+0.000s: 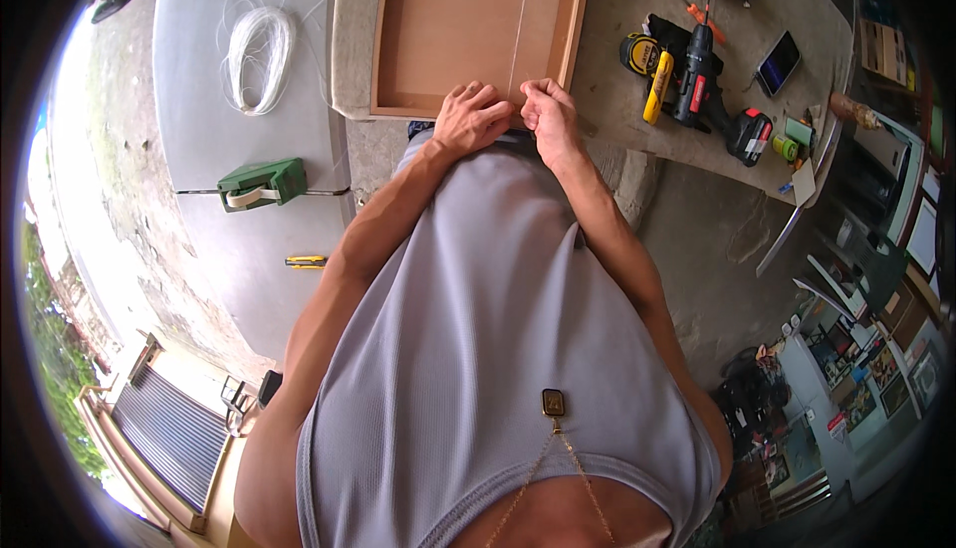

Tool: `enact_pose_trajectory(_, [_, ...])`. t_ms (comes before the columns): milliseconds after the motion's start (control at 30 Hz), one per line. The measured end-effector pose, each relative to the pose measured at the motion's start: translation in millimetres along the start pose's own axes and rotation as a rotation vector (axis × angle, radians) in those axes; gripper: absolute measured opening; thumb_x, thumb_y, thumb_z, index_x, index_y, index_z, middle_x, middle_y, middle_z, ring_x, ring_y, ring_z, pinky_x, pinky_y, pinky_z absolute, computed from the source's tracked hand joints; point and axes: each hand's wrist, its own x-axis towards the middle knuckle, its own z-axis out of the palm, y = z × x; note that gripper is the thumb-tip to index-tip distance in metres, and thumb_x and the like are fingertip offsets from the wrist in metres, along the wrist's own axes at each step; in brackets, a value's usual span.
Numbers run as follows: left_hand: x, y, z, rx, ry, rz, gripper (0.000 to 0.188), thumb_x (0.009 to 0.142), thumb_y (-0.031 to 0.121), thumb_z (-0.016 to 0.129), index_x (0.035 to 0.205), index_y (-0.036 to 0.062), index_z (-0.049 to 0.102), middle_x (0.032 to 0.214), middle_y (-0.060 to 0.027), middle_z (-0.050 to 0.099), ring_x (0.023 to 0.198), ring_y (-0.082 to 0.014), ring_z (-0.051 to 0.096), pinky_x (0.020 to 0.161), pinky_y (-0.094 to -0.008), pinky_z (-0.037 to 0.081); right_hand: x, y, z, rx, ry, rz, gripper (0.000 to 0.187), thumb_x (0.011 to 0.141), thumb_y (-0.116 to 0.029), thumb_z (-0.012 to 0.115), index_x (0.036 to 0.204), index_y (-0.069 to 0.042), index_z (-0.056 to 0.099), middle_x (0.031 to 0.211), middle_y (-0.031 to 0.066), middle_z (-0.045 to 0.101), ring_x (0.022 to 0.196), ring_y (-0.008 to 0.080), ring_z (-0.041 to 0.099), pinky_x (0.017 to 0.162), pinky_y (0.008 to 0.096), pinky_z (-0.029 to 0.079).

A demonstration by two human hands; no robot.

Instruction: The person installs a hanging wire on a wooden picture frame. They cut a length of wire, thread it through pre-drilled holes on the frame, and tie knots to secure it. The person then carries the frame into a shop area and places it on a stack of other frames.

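Observation:
A shallow wooden box with raised edges lies in front of me, its near edge at my waist. A thin white string runs lengthwise over its inside and comes down to my hands. My right hand is closed in a pinch at the string's near end, by the box's near right corner. Close beside it, my left hand lies at the near edge with its fingers curled together. What those left fingers hold, if anything, is hidden.
Left, on a grey table, lie a coil of white string, a green tape dispenser and a yellow cutter. On the right are a cordless drill, a tape measure, a yellow-handled tool, a phone and a screwdriver.

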Motion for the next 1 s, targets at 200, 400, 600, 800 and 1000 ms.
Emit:
enact_pose_trajectory(200, [2.6,-0.8,9.5,0.086,0.024,-0.031,0.011,0.067,0.020,0.065,0.071,0.0221,0.055,0.069,0.0042,0.049,0.070,-0.0157,0.051,0.058,-0.0318,0.036,-3.0,-12.3,-1.3,-0.092,0.046,-0.016,0.006,0.085,-0.008,0.054,0.081,-0.005,0.051,0.058,-0.0028,0.041,0.049,0.0061,0.036,0.046,0.0207,0.028])
enact_pose_trajectory(400, [2.9,-0.2,5.0,0.003,0.014,-0.083,0.008,0.070,0.021,0.065,0.077,0.0205,0.061,0.067,0.0028,0.052,0.069,-0.0169,0.052,0.062,-0.0322,0.037,2.2,-14.8,-13.2,-0.026,-0.005,-0.028,0.009,0.085,-0.011,0.057,0.078,-0.006,0.053,0.058,-0.0040,0.042,0.049,0.0052,0.039,0.045,0.0197,0.029])
enact_pose_trajectory(600, [0.6,13.0,-1.6,-0.276,-0.095,-0.643,0.018,0.078,0.026,0.061,0.089,0.0127,0.067,0.067,-0.0037,0.059,0.055,-0.0204,0.054,0.049,-0.0321,0.037,2.7,-11.1,-14.9,0.133,-0.197,0.040,0.011,0.088,-0.016,0.059,0.088,-0.005,0.060,0.069,0.0022,0.060,0.066,0.0131,0.060,0.061,0.0238,0.046])
enact_pose_trajectory(800, [32.8,29.0,-10.9,-1.078,-0.441,-1.420,0.021,0.081,0.029,0.058,0.082,0.0095,0.066,0.068,-0.0008,0.061,0.052,-0.0114,0.056,0.040,-0.0268,0.034,5.5,-4.9,-21.6,-0.138,-0.100,-0.086,0.015,0.086,-0.013,0.060,0.094,-0.001,0.065,0.076,0.0039,0.064,0.074,0.0120,0.062,0.064,0.0224,0.048])
enact_pose_trajectory(1000, [28.2,31.3,-19.6,-1.283,-0.209,-1.669,0.017,0.083,0.026,0.055,0.084,0.0111,0.063,0.072,-0.0008,0.061,0.060,-0.0122,0.058,0.052,-0.0276,0.044,14.3,13.1,-24.3,-0.416,-0.009,-0.264,0.015,0.081,-0.010,0.066,0.091,0.001,0.068,0.074,0.0048,0.066,0.065,0.0085,0.060,0.058,0.0205,0.048])
